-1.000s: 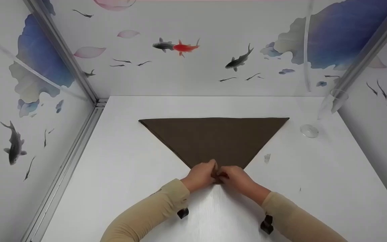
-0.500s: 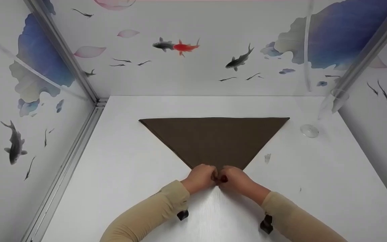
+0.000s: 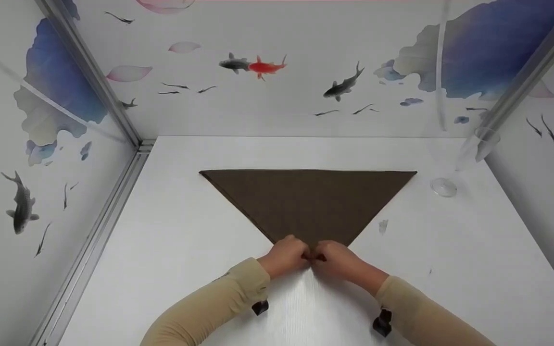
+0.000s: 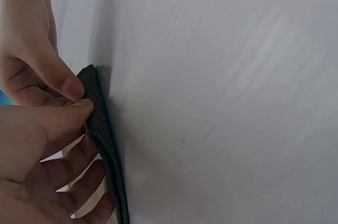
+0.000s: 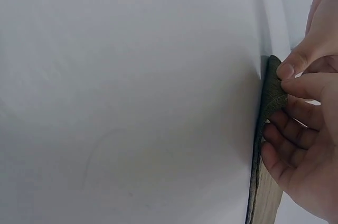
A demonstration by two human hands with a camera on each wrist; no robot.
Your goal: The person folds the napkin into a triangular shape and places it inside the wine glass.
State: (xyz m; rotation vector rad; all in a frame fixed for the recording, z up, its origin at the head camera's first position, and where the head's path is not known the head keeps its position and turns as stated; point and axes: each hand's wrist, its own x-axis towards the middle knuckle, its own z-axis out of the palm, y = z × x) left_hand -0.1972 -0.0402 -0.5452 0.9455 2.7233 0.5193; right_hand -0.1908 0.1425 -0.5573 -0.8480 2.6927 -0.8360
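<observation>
A dark brown cloth (image 3: 306, 197), folded into a triangle, lies flat on the white table with its long edge at the back. Its near corner is between my two hands. My left hand (image 3: 286, 254) pinches that corner from the left, and my right hand (image 3: 337, 259) pinches it from the right. In the left wrist view the left thumb presses on the raised cloth edge (image 4: 100, 123), its other fingers curled behind. Close by in the right wrist view, the right hand (image 5: 311, 134) holds the turned-up tip (image 5: 273, 89) of the cloth. Both thumbs nearly touch.
A small clear round lid (image 3: 443, 187) lies right of the cloth. Behind it a clear plastic cup (image 3: 481, 144) is near the back right corner. White walls with printed fish surround the table (image 3: 171, 278), joined by metal rails (image 3: 99, 240).
The left fingers have come down and forward onto the cloth's near corner. Both hands now sit slightly nearer the front. The cloth's far right corner has shifted very slightly.
</observation>
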